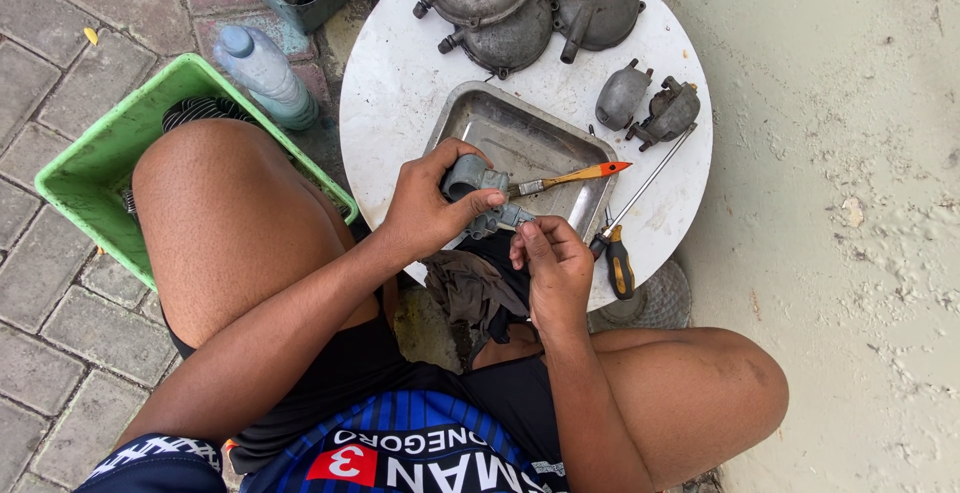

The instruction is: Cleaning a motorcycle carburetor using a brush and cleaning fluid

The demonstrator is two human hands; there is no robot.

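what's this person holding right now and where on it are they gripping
The left hand grips a small grey metal engine part around its rounded upper body. The right hand pinches the same part's lower end with its fingertips, above the metal tray.

Bright, even daylight, soft shadows, sharp focus, slight wide-angle bending at edges.

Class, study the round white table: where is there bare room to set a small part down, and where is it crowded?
On the round table, the left side is bare, between the rim and the metal tray. A smaller bare patch lies right of the tray, below the two small grey parts. The far edge is crowded with large grey covers. The near edge is taken by both hands and the screwdriver.
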